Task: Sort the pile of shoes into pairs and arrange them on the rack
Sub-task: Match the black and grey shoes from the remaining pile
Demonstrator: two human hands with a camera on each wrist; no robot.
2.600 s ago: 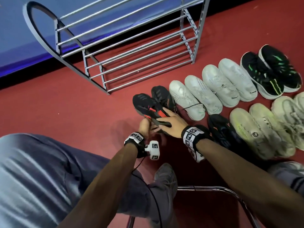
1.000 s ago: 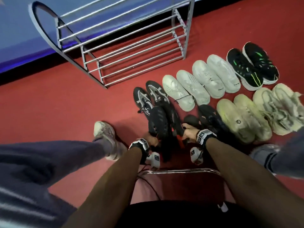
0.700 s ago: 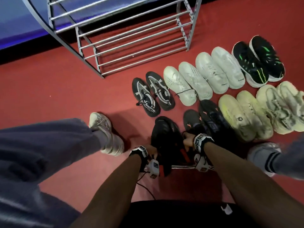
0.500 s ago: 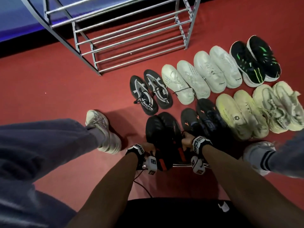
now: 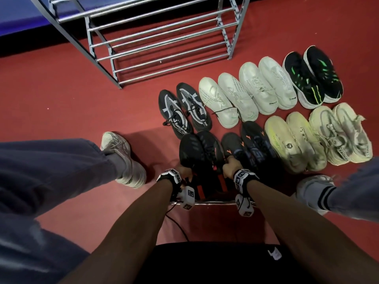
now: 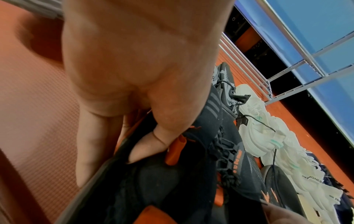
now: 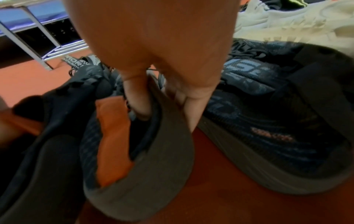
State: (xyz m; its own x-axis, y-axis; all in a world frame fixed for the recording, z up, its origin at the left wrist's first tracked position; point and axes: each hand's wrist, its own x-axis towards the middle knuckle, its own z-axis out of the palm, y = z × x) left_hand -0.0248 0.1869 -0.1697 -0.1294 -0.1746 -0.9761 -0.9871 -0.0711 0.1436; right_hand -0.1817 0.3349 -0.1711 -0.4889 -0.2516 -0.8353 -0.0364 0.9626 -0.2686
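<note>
A pair of black shoes with orange trim sits side by side on the red floor just in front of me. My left hand [image 5: 184,173] grips the collar of the left black shoe [image 5: 189,152], thumb tucked inside the opening [image 6: 145,148]. My right hand [image 5: 230,168] grips the collar of the right black shoe [image 5: 211,148], its fingers [image 7: 138,97] hooked inside the rim. The grey metal shoe rack [image 5: 155,37] stands bare at the back. Other paired shoes line the floor to the right.
On the floor lie a black-and-white patterned pair [image 5: 184,109], two white pairs [image 5: 248,95], a black-green pair [image 5: 311,76], a dark pair with orange marks [image 5: 250,144] and two cream pairs [image 5: 315,136]. My feet [image 5: 123,158] flank the shoes. A chrome bar [image 5: 213,202] lies under my wrists.
The black-orange pair has come down from in front of the rack to the floor near me, beside the dark pair. Both hands still hold the shoes by their collars.
</note>
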